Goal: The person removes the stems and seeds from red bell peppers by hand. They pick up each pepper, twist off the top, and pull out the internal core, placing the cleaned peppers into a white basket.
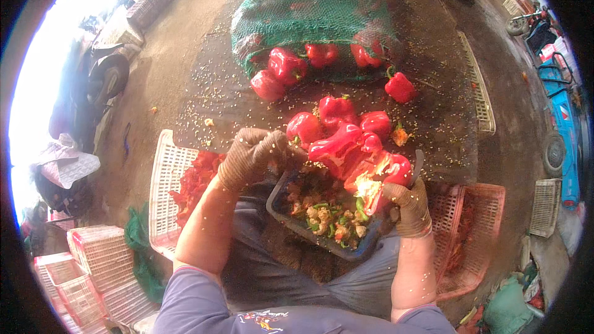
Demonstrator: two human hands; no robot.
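Note:
My right hand (411,210), in a brown glove, is closed with its thumb against a cut red bell pepper (373,193) that shows its pale seed core. A dark curved blade (419,166) sticks up beside these fingers. My left hand (255,156), gloved too, is curled above the left rim of a dark tub; whatever lies in its fingers is hidden. In the dark tub (365,244) between my legs are green-stemmed cores and seeds. Another opened red pepper (337,150) lies beyond the tub, touching whole red bell peppers (338,111).
A green mesh sack (309,12) spills peppers onto the seed-strewn dark sheet (210,96). At my left stands a white crate (162,192) of red pepper pieces, at my right a red crate (482,235). Stacked crates (102,260) and a blue cart (563,142) flank the area.

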